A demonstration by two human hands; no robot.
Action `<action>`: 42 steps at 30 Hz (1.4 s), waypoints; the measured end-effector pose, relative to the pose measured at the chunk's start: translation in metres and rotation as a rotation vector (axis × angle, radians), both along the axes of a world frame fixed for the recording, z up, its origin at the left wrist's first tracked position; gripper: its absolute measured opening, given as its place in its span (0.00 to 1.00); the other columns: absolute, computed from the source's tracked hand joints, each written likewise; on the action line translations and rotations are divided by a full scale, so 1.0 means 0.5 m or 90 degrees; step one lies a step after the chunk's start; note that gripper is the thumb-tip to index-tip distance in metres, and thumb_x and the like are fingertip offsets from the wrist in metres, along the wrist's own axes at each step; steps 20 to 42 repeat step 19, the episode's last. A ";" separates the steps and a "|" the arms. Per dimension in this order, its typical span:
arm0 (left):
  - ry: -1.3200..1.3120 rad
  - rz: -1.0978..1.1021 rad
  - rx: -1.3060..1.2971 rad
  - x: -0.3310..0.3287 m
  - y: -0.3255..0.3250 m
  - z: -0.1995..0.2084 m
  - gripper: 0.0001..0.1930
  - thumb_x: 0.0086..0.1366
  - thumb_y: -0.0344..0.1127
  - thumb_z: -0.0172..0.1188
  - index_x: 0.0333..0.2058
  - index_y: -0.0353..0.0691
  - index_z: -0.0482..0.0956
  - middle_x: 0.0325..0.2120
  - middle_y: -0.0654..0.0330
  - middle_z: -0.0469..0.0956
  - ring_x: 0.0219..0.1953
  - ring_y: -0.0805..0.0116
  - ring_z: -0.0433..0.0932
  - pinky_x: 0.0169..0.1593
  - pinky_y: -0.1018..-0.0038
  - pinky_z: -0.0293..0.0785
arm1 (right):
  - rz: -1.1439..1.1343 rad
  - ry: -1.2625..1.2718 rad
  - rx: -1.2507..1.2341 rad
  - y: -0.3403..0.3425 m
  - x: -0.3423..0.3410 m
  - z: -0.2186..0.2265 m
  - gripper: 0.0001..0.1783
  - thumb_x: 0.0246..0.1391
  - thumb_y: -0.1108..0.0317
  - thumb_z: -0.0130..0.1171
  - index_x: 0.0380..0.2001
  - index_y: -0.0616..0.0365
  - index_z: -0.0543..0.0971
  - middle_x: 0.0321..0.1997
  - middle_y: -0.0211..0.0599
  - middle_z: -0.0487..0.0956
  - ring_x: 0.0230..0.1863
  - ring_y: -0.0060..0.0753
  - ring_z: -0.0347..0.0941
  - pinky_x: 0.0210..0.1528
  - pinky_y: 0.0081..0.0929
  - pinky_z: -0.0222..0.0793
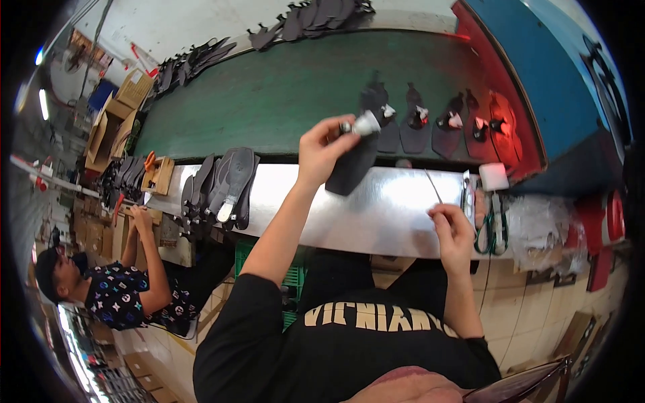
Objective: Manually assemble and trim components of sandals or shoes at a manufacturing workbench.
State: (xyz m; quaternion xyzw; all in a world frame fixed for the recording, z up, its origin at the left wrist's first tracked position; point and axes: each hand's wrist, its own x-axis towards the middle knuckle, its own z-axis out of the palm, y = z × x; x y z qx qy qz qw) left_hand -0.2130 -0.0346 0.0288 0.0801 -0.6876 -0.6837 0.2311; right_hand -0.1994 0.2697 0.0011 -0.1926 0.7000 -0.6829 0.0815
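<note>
My left hand (321, 149) is closed on a dark sandal sole (353, 166), holding it tilted over the front edge of the green belt. A whitish piece (366, 123), smeared by motion, sits by my fingertips near the sole's upper end. In my right hand (454, 236), pinched between thumb and fingers, a thin rod (434, 187) points up and away above the metal worktop (336, 225). Its tip is too small to make out. Just beyond, a row of dark soles (414, 134) with white bits at their straps lies on the belt.
The green belt (269, 94) runs under a blue and red machine (517, 87) glowing red at right. Stacked soles (235, 178) lie left on the worktop. Green-handled scissors (494, 232) and a white block (494, 176) are at right. A co-worker (127, 289) sits at left.
</note>
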 end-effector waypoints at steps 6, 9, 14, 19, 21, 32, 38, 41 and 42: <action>-0.100 -0.332 0.184 0.252 0.121 0.030 0.14 0.54 0.17 0.64 0.41 0.30 0.82 0.49 0.50 0.79 0.47 0.66 0.79 0.53 0.72 0.73 | 0.321 -0.271 -0.384 -0.089 0.054 0.042 0.30 0.53 0.65 0.64 0.57 0.65 0.68 0.59 0.48 0.73 0.59 0.37 0.71 0.64 0.34 0.63; -0.066 -0.307 0.312 0.285 0.127 0.021 0.14 0.55 0.18 0.62 0.43 0.30 0.81 0.52 0.47 0.77 0.51 0.61 0.78 0.57 0.67 0.72 | 0.266 -0.348 -0.435 -0.089 0.063 0.056 0.28 0.55 0.61 0.62 0.54 0.66 0.69 0.52 0.47 0.78 0.55 0.38 0.74 0.62 0.35 0.65; -0.076 -0.214 0.417 0.331 0.111 -0.008 0.15 0.59 0.18 0.59 0.46 0.31 0.79 0.52 0.46 0.76 0.49 0.61 0.79 0.52 0.66 0.79 | 0.305 -0.298 -0.372 -0.041 0.081 0.078 0.19 0.48 0.69 0.62 0.41 0.55 0.66 0.37 0.35 0.71 0.33 0.21 0.64 0.38 0.19 0.62; -0.081 -0.207 0.363 0.359 0.106 -0.020 0.16 0.60 0.18 0.58 0.48 0.33 0.79 0.51 0.46 0.77 0.47 0.63 0.80 0.46 0.70 0.83 | 0.288 0.107 0.015 -0.037 0.123 0.072 0.21 0.44 0.74 0.71 0.39 0.57 0.72 0.33 0.30 0.76 0.36 0.24 0.74 0.42 0.18 0.68; -0.081 -0.207 0.363 0.359 0.106 -0.020 0.16 0.60 0.18 0.58 0.48 0.33 0.79 0.51 0.46 0.77 0.47 0.63 0.80 0.46 0.70 0.83 | 0.288 0.107 0.015 -0.037 0.123 0.072 0.21 0.44 0.74 0.71 0.39 0.57 0.72 0.33 0.30 0.76 0.36 0.24 0.74 0.42 0.18 0.68; -0.081 -0.207 0.363 0.359 0.106 -0.020 0.16 0.60 0.18 0.58 0.48 0.33 0.79 0.51 0.46 0.77 0.47 0.63 0.80 0.46 0.70 0.83 | 0.288 0.107 0.015 -0.037 0.123 0.072 0.21 0.44 0.74 0.71 0.39 0.57 0.72 0.33 0.30 0.76 0.36 0.24 0.74 0.42 0.18 0.68; -0.081 -0.207 0.363 0.359 0.106 -0.020 0.16 0.60 0.18 0.58 0.48 0.33 0.79 0.51 0.46 0.77 0.47 0.63 0.80 0.46 0.70 0.83 | 0.288 0.107 0.015 -0.037 0.123 0.072 0.21 0.44 0.74 0.71 0.39 0.57 0.72 0.33 0.30 0.76 0.36 0.24 0.74 0.42 0.18 0.68; -0.081 -0.207 0.363 0.359 0.106 -0.020 0.16 0.60 0.18 0.58 0.48 0.33 0.79 0.51 0.46 0.77 0.47 0.63 0.80 0.46 0.70 0.83 | 0.288 0.107 0.015 -0.037 0.123 0.072 0.21 0.44 0.74 0.71 0.39 0.57 0.72 0.33 0.30 0.76 0.36 0.24 0.74 0.42 0.18 0.68; -0.081 -0.207 0.363 0.359 0.106 -0.020 0.16 0.60 0.18 0.58 0.48 0.33 0.79 0.51 0.46 0.77 0.47 0.63 0.80 0.46 0.70 0.83 | 0.288 0.107 0.015 -0.037 0.123 0.072 0.21 0.44 0.74 0.71 0.39 0.57 0.72 0.33 0.30 0.76 0.36 0.24 0.74 0.42 0.18 0.68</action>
